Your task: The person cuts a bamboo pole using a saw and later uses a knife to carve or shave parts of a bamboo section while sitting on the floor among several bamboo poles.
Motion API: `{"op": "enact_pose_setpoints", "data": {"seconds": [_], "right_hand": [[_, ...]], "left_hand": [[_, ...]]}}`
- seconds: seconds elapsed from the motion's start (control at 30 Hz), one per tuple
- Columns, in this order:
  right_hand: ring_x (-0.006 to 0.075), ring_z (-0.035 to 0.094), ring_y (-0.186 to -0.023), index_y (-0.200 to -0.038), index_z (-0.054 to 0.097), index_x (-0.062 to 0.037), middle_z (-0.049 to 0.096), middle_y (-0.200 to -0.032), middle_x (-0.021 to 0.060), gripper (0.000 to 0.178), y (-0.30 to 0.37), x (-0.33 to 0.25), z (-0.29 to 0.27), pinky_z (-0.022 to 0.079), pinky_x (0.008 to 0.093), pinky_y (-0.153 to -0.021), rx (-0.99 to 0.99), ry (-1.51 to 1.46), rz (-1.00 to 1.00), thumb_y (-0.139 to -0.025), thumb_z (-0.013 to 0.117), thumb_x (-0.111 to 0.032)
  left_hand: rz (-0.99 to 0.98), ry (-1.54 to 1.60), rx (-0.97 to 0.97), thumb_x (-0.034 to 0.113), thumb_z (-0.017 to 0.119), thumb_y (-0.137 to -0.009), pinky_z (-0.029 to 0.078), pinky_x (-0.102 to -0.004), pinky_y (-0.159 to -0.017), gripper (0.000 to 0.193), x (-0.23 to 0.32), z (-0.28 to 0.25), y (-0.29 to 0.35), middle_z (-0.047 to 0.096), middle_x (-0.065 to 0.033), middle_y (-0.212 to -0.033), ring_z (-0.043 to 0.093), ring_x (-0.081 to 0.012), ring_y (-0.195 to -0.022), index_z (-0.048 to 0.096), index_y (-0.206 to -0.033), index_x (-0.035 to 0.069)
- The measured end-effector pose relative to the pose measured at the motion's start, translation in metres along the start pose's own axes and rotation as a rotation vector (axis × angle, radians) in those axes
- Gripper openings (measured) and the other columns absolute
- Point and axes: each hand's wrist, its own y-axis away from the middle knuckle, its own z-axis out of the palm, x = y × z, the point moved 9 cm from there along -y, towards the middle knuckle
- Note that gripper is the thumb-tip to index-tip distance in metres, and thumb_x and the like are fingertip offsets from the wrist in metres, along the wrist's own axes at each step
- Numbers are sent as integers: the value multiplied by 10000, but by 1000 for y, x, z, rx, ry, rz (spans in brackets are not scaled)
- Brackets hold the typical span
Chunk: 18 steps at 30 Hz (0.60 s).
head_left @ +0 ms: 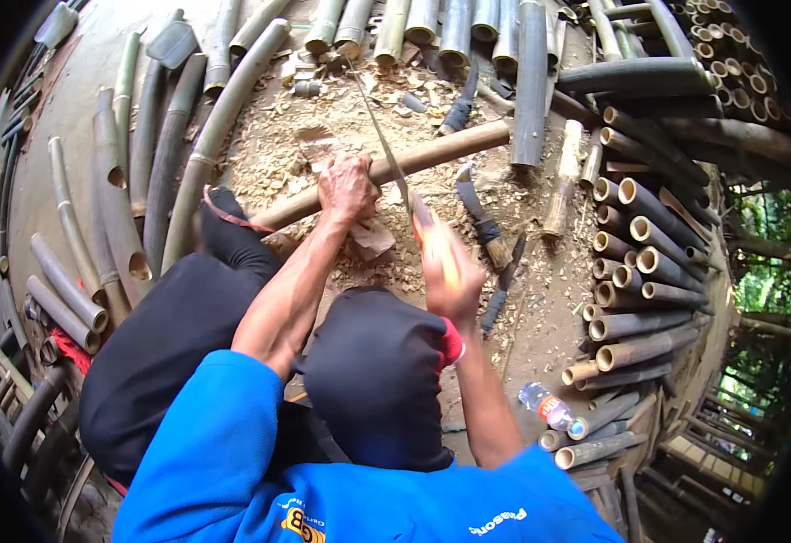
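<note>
A long brown bamboo pole (454, 147) lies aslant in front of me, its lower left end by my dark-clad left leg. My left hand (348, 188) is closed over the pole, near its middle. In my right hand (452, 276), blurred by motion, is the handle of a handsaw (383, 140). Its long thin blade points away from me and crosses the pole just right of my left hand. Whether the teeth sit in a cut I cannot tell. Below my left hand a pale wood block (373, 239) shows beneath the pole.
Wood chips (413, 95) litter the ground. A curved blade with a wrapped handle (483, 217) lies to the right, with a dark sheath-like piece (502, 290) nearby. Cut bamboo tubes (648, 262) are stacked at right; more poles (223, 136) lie left. A plastic bottle (547, 407) rests low right.
</note>
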Motion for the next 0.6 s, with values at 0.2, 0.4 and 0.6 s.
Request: {"op": "enact_pose_setpoints", "data": {"seconds": [0.2,0.4,0.6], "right_hand": [[353,752,-1080,-1308,621,133,710,-1253,289,384,77,-39,-53,593,407,-893,-161,-23,200,-1014,576,-110],[293,770,-924,-1326,626,99,744,-1115,251,406,53,2,-20,608,387,-794,-130,130,214,-980,617,-113],[298,766,-1018,-1298,657,94,730,-1235,241,381,57,-18,-32,597,380,-864,-151,59,280,-995,621,-134]], "left_hand": [[37,-46,-57,232,824,-754,477,-460,-1055,285,-10,-1,2,748,-131,-935,712,-310,-959,717,-994,121],[59,-16,-6,279,875,-715,599,-464,-828,440,4,-4,3,762,-152,-1046,742,-328,-942,748,-1108,126],[-79,30,-127,202,816,-779,496,-481,-1041,303,-5,9,3,740,-145,-979,710,-296,-1022,740,-1052,96]]}}
